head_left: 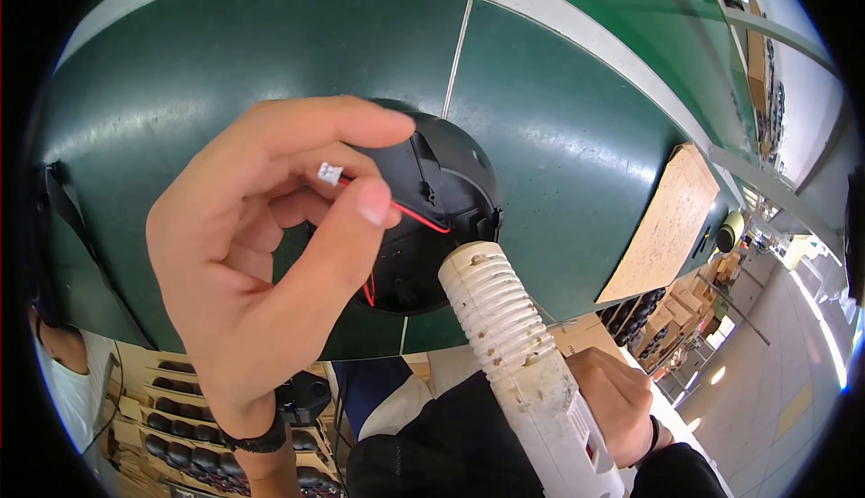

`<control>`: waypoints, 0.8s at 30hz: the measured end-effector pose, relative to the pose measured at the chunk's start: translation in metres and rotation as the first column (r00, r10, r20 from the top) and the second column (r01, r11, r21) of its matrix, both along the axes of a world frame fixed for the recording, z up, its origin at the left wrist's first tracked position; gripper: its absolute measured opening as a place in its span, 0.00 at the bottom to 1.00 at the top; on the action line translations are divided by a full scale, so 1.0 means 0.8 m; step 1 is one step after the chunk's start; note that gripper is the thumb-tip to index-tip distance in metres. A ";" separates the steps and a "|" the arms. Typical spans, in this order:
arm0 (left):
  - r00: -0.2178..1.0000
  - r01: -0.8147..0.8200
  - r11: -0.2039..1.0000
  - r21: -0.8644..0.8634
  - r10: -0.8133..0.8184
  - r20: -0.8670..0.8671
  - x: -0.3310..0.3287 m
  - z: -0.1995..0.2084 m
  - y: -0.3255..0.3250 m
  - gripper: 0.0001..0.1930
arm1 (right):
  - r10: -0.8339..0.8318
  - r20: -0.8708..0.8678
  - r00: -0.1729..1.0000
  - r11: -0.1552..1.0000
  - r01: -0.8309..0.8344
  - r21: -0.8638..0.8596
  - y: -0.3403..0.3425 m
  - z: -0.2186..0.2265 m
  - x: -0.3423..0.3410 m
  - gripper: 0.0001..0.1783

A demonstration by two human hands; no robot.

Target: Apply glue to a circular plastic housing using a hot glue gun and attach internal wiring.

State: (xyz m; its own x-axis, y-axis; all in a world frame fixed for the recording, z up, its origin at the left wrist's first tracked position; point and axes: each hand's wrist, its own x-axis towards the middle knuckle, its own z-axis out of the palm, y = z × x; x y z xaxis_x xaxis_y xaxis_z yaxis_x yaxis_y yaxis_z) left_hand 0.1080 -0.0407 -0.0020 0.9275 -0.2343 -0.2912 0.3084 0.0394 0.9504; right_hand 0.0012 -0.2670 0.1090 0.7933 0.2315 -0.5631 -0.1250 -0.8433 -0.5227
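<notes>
My left hand [270, 246] pinches a thin red-and-black wire between thumb and finger. Its small white connector plug [330, 173] sticks out past the fingers, and the index finger is raised above it. The wire [423, 219] runs down into a round black plastic shell [468, 160], which lies hollow side up on the table, partly covered by the hand. My right hand [613, 403] is wrapped round a white glue gun [505, 322] with a ribbed, stained barrel. The barrel's front end points at the shell's near right edge; its tip is hard to make out.
The green table [568, 137] has a pale seam behind the shell. A brown board [662, 223] lies at the right, a black strap [77, 219] at the left. Below the table edge are cartons with several dark round parts [180, 430]. Another person's arm [65, 345] shows far left.
</notes>
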 end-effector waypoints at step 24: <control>0.997 -0.068 0.995 0.067 0.064 0.048 -0.017 -0.006 0.009 0.14 | 0.003 -0.110 0.994 1.000 -0.004 -0.009 -0.001 0.012 0.007 0.16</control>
State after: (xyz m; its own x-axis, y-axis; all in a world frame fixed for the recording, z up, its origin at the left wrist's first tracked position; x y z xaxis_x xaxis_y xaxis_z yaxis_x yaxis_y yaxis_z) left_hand 0.0947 -0.0332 -0.0071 0.9531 -0.1531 -0.2610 0.2630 -0.0073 0.9648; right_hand 0.0066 -0.2678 0.1190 0.7257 0.2290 -0.6488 -0.1779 -0.8485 -0.4984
